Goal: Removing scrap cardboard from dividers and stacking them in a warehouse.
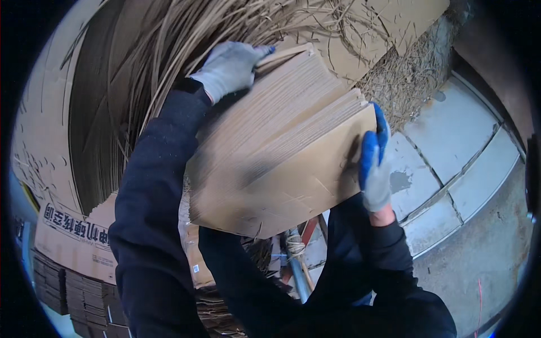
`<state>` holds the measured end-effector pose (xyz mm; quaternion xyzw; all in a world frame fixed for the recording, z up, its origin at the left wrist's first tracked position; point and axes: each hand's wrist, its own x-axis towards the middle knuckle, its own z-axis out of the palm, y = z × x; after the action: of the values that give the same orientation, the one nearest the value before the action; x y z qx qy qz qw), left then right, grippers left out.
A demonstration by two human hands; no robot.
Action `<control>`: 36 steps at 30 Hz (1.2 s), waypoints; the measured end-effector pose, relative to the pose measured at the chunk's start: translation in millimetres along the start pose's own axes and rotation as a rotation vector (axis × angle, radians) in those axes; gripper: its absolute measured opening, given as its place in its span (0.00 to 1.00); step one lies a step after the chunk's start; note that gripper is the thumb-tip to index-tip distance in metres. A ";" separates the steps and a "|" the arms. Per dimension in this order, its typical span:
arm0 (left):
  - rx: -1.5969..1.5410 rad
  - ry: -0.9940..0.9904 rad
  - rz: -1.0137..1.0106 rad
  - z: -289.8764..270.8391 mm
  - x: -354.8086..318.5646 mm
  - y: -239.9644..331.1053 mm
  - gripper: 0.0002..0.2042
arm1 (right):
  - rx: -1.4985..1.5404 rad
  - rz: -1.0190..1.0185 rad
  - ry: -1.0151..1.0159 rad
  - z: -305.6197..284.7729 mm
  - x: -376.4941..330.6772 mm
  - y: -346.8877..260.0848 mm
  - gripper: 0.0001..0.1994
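Between my two hands is a thick stack of brown cardboard sheets (293, 188), fanned apart along its upper edges and tilted above my legs. My left hand (231, 67), in a white glove with blue fingertips, is closed round the stack's far left edge. At the right end my right hand (376, 163), gloved in white and blue, presses its fingers against the near sheet's edge. The stack's lower left part is smeared by motion. Part of my left hand's grip is hidden behind the cardboard.
Long thin cardboard strips (186, 34) heap up at the far left beside a big stack of sheets (93, 129). Shredded scraps (414, 79) lie right of a flat cardboard sheet (360, 34). Pale floor tiles (451, 135) stretch to the right. Bundled dark cardboard (84, 298) stands lower left.
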<state>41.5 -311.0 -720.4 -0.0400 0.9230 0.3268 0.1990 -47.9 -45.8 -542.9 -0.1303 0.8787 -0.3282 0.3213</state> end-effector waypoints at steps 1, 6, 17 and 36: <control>-0.020 0.053 -0.101 4.4 3.8 -10.4 0.22 | 0.066 0.021 -0.011 -2.9 1.7 -2.1 0.26; -0.260 0.210 -0.307 -17.6 45.7 -25.4 0.16 | 0.144 0.176 -0.259 -37.8 92.8 0.3 0.36; -0.357 0.183 -0.463 -55.8 56.6 14.3 0.21 | -0.828 -0.438 -0.872 118.4 252.5 21.2 0.33; 0.047 0.515 -0.550 18.6 -159.8 207.9 0.37 | -0.607 -0.494 -0.939 100.3 249.5 31.5 0.19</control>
<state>152.1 -145.7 -548.6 -0.3628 0.9048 0.2191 0.0415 -172.8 -181.4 -741.2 -0.5467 0.6413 -0.0354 0.5372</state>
